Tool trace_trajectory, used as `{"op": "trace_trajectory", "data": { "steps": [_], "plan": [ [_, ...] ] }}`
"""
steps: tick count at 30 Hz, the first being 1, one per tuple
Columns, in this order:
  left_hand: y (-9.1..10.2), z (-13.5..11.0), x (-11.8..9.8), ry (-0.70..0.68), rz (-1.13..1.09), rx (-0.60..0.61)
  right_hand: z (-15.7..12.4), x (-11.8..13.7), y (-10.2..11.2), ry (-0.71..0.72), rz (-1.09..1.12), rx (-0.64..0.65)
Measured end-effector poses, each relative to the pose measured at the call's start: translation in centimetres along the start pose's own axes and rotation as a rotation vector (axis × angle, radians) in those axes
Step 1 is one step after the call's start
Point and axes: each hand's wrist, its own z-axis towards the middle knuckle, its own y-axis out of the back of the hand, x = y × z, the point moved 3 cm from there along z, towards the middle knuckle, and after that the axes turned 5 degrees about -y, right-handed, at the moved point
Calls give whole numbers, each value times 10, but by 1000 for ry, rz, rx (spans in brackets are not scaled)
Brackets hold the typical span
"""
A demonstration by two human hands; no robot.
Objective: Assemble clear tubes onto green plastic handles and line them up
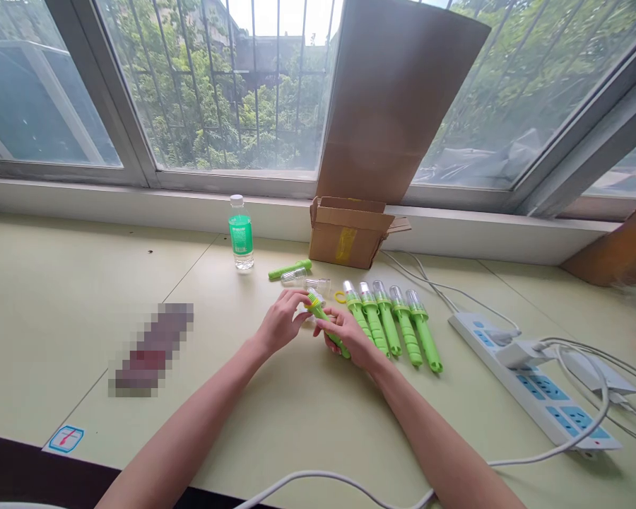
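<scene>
Green stick [319, 311], one: gripped by our left hand [283, 322] and right hand [350, 336], before the carton [327, 242]; slackened grip may drop it.

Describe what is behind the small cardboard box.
Behind the small cardboard box show a tall brown panel and the white sill. The box covers part of the sill and perhaps the panel's foot; anything low behind it cannot be seen.

One head-worn camera looks forward and down over the tabletop [58, 297] toward the barred windows [233, 92] beyond its far edge. Its wide view takes in the left forearm [191, 417] and right forearm [429, 424] close at the bottom, the left hand [282, 322] and right hand [350, 334] near the middle.
</scene>
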Motion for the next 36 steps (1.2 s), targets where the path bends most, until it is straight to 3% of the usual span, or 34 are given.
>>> {"op": "trace_trajectory", "data": {
  "steps": [7, 13, 29, 36],
  "plan": [
    [1, 0, 0, -12, 15, -39, -1, 0, 1, -5, 31, -16],
    [1, 1, -2, 8, 0, -2, -5, 6, -5, 10, 35, 62],
    [-2, -1, 1, 20, 30, 21, 0, -5, 0, -17, 1, -4],
    [-1, -1, 1, 31, 36, 27, -3, 0, -2, -11, 18, 46]
  ]
}}
